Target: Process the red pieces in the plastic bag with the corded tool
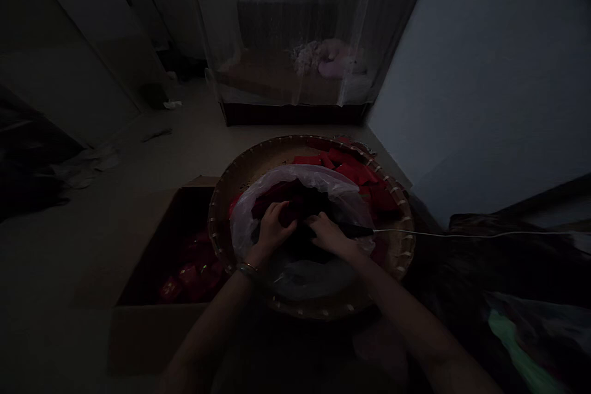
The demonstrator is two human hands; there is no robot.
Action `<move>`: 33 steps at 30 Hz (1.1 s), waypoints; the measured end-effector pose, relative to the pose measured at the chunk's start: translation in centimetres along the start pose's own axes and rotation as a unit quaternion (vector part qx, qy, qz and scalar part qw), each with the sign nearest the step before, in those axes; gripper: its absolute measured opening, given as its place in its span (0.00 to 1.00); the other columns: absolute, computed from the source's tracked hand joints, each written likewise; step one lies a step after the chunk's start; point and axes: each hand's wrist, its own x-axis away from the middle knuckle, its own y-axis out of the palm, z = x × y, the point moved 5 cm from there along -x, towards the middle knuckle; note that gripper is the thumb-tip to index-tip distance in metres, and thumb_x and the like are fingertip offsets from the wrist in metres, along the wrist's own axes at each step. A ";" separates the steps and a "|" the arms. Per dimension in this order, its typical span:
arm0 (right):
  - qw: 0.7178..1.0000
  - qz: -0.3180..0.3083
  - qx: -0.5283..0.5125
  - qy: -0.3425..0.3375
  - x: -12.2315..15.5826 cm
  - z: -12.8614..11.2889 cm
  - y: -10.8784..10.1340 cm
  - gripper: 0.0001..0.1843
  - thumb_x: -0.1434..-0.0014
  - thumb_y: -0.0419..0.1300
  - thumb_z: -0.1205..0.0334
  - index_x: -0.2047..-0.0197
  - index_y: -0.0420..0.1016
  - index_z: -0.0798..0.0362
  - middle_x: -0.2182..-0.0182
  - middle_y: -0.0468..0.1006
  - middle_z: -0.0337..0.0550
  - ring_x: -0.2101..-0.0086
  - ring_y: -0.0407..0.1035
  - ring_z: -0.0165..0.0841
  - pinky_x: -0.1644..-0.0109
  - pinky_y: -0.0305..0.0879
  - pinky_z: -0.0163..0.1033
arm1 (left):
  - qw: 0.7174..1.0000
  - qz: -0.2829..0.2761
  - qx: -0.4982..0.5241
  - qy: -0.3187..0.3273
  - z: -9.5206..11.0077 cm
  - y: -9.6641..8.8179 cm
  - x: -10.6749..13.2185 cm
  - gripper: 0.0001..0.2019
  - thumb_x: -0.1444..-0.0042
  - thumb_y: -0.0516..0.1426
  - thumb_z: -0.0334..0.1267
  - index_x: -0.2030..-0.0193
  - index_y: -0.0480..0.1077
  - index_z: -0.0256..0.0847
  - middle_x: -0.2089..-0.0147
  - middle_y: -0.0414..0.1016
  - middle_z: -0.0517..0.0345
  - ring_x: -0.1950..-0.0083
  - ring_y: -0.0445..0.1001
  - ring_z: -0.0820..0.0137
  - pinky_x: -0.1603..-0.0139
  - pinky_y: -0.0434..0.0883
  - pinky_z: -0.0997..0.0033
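Note:
The scene is very dim. A clear plastic bag (pixel 344 181) lies with its mouth spread in a round woven basket (pixel 217 197). My left hand (pixel 274 226) is over the bag's opening, fingers curled around something dark red that I cannot make out. Close beside it, my right hand (pixel 329 235) has bent fingers and appears to grip a dark slim tool (pixel 357 231) with a white cord (pixel 429 233) running off to the right. The tool's tip is hidden in shadow. Flat red pieces (pixel 355 169) are piled along the basket's far right side.
Left of the basket stands an open cardboard box (pixel 152 329) with shiny red packets (pixel 189 274) inside. A pale wall (pixel 498 86) rises on the right. Dark bags (pixel 517 265) sit at the lower right. Behind is a bed under a sheer net (pixel 286 80).

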 end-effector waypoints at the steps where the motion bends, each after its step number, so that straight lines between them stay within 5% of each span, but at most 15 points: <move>1: 0.999 -0.010 0.046 -0.010 -0.1 -0.4 0.5 0.28 0.57 0.61 0.78 0.50 0.72 0.53 0.54 0.72 0.50 0.53 0.61 0.43 0.49 0.60 0.44 | 1.000 0.006 0.001 -0.003 -0.1 -0.1 0.0 0.23 0.54 0.60 0.31 0.49 0.64 0.41 0.53 0.69 0.52 0.52 0.70 0.64 0.51 0.69 0.61; 6: 0.991 -0.024 0.131 -0.016 -1.0 -1.2 1.5 0.19 0.48 0.53 0.78 0.54 0.73 0.56 0.59 0.71 0.55 0.57 0.63 0.42 0.55 0.63 0.42 | 1.000 0.009 0.000 -0.009 -0.1 -0.1 0.0 0.22 0.54 0.60 0.31 0.50 0.64 0.41 0.53 0.69 0.52 0.52 0.70 0.64 0.50 0.70 0.62; 15: 0.999 0.017 0.028 0.022 -1.4 0.4 1.2 0.15 0.50 0.54 0.76 0.61 0.76 0.57 0.62 0.75 0.51 0.63 0.70 0.36 0.58 0.63 0.37 | 1.000 -0.001 -0.001 -0.007 -0.1 -0.1 -0.1 0.22 0.54 0.61 0.31 0.50 0.64 0.40 0.53 0.69 0.53 0.52 0.70 0.64 0.50 0.69 0.62; 21: 0.976 0.137 -0.166 0.030 -1.3 2.3 -2.3 0.10 0.54 0.59 0.71 0.67 0.78 0.53 0.69 0.79 0.41 0.68 0.72 0.35 0.63 0.66 0.36 | 1.000 -0.012 -0.003 -0.001 0.1 0.0 -0.1 0.22 0.54 0.60 0.31 0.50 0.65 0.40 0.54 0.70 0.53 0.52 0.70 0.64 0.52 0.70 0.63; 25: 0.936 0.120 -0.323 0.074 -0.6 2.4 -4.7 0.13 0.54 0.61 0.63 0.64 0.78 0.57 0.74 0.77 0.40 0.76 0.70 0.30 0.74 0.64 0.31 | 0.999 -0.031 -0.004 0.002 0.4 0.2 0.0 0.22 0.53 0.60 0.31 0.50 0.65 0.40 0.53 0.69 0.53 0.52 0.70 0.65 0.51 0.69 0.64; 33: 0.943 0.119 -0.308 0.037 -0.8 -2.3 -7.4 0.14 0.52 0.62 0.63 0.60 0.77 0.55 0.70 0.78 0.40 0.77 0.70 0.27 0.72 0.66 0.31 | 0.999 -0.050 0.003 0.006 0.5 0.2 0.1 0.23 0.54 0.60 0.31 0.49 0.65 0.40 0.54 0.69 0.52 0.52 0.69 0.64 0.51 0.69 0.63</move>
